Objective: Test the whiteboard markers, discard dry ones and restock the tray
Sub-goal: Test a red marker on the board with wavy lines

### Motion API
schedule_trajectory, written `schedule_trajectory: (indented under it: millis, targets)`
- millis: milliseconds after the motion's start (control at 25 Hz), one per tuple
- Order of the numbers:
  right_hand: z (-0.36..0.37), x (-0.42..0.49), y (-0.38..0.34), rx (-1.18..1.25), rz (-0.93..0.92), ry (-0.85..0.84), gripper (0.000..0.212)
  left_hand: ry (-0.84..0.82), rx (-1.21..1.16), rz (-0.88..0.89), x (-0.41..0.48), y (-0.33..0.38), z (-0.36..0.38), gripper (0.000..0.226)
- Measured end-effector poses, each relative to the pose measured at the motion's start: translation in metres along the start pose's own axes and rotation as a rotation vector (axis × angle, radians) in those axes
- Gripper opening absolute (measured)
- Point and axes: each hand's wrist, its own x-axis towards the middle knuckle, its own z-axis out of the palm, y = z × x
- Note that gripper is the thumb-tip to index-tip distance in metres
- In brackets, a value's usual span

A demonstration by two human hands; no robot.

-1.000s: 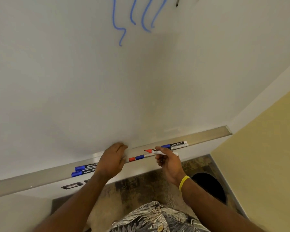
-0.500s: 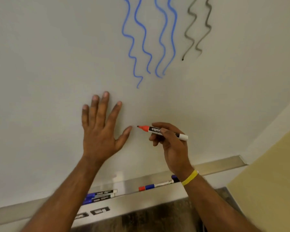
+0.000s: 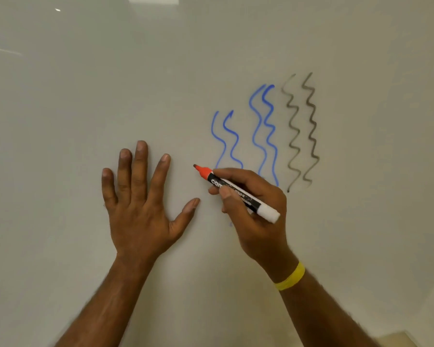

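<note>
**Red marker test: nib poised, no red stroke on the board yet.**

Your right hand (image 3: 256,221) pinches the uncapped red marker (image 3: 244,200) between thumb and fingers, nib aimed toward 10 o'clock. I cannot tell whether it touches the whiteboard (image 3: 85,96). Your left hand (image 3: 140,209) lies flat with straight, spread fingers, holding nothing, at 8 o'clock of the nib, thumb near it. For a fair test, use light pressure and one steady wavy line, then compare its density with the blue squiggles (image 3: 267,126) at 1 o'clock and the fainter grey squiggles (image 3: 311,126) at 2 o'clock. Room: bare board from 10 to 12 o'clock. The lane toward 6 o'clock, between thumb and knuckles, is narrow. The tray is out of view.
</note>
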Motion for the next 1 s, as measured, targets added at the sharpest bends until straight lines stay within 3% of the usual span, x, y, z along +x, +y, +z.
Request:
schedule_trajectory:
  millis: [160, 360, 1000]
  targets:
    - [0.013, 0.034, -0.005, -0.222, -0.210, -0.010, 0.024, 0.007, 0.019, -0.005, -0.002, 0.001, 0.000, 0.082]
    - [0.016, 0.027, 0.002, -0.369, -0.293, -0.034, 0.026, 0.008, -0.011, -0.007, -0.004, -0.001, -0.002, 0.077]
    - [0.011, -0.052, 0.020, -0.431, -0.089, 0.039, 0.024, -0.009, -0.047, 0.002, -0.019, -0.011, -0.004, 0.075]
